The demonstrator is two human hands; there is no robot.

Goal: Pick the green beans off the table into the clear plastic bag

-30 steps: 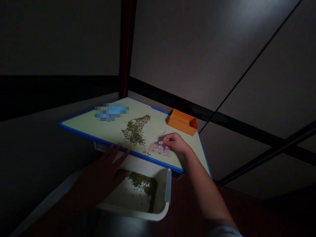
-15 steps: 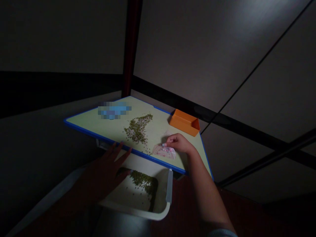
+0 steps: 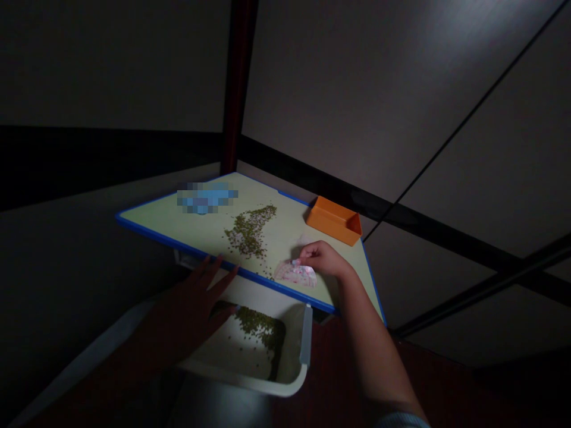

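Note:
My right hand (image 3: pixel 323 259) rests on the pale board (image 3: pixel 178 221), its fingertips pinching the edge of a crumpled pink-patterned wrapper (image 3: pixel 295 273). To the wrapper's left lies a long scatter of small green mung beans (image 3: pixel 248 233). My left hand (image 3: pixel 187 312) has its fingers spread, resting across the board's blue front edge (image 3: pixel 232 269) and reaching over a white tray (image 3: pixel 250 380). More green beans (image 3: pixel 259 333) lie in that tray, partly hidden by my left fingers.
An orange rectangular tray (image 3: pixel 334 221) stands at the board's far right edge. A pixelated blue object (image 3: pixel 206 198) lies at the far left of the board. A dark red post (image 3: pixel 238 89) rises behind the board, and a dark red surface lies under my right arm.
The pink wrapper has shifted right and now looks more gathered under my right fingers. The view has moved slightly. My left hand has barely moved.

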